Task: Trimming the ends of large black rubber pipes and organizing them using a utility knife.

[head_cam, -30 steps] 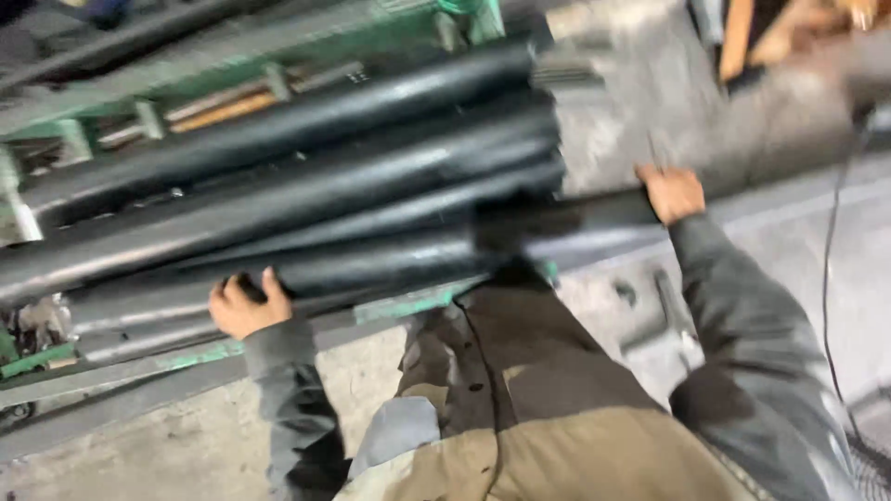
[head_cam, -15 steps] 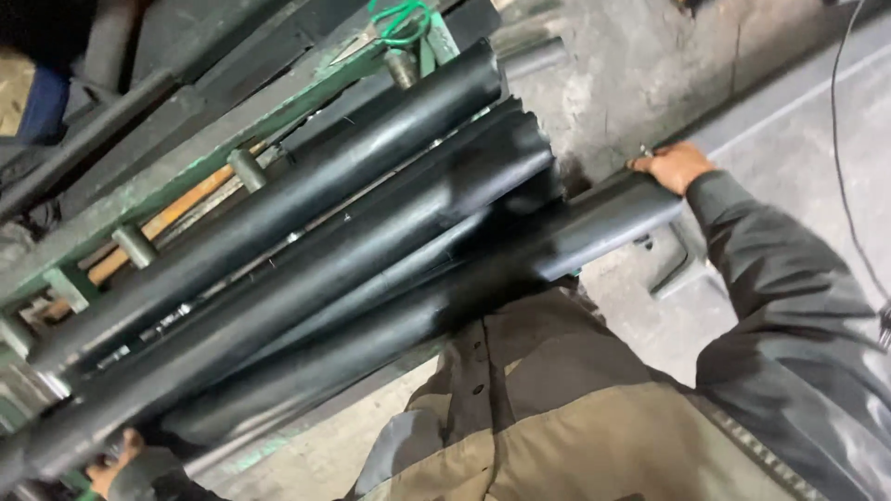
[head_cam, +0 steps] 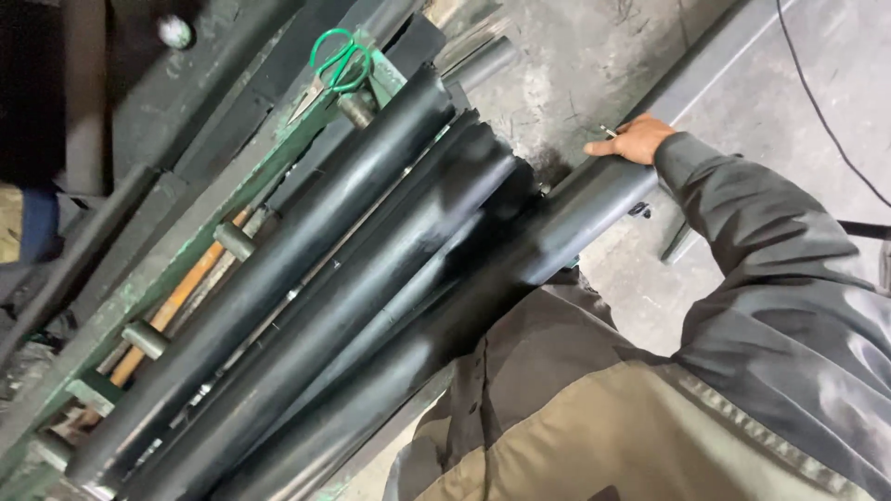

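Several long black foam tubes [head_cam: 353, 278] lie side by side on a green metal rack [head_cam: 139, 288], running diagonally from lower left to upper right. My right hand [head_cam: 634, 139] rests on the far end of the nearest black tube [head_cam: 585, 209], fingers laid over its top. A small thin object pokes out between the fingers. My left hand is out of the picture. My grey sleeve and olive vest fill the lower right.
Green-handled scissors [head_cam: 336, 63] lie on the rack's upper edge. An orange rod [head_cam: 176, 297] sits under the tubes among the rack's rollers [head_cam: 234, 239]. A black cable [head_cam: 817, 102] runs over the grey concrete floor at right, past a metal bracket [head_cam: 676, 243].
The view has swung left and tilted, so the tubes now run steeper. My left hand, seen on the tubes a second ago, has left the frame. My right hand stays on the tube end.
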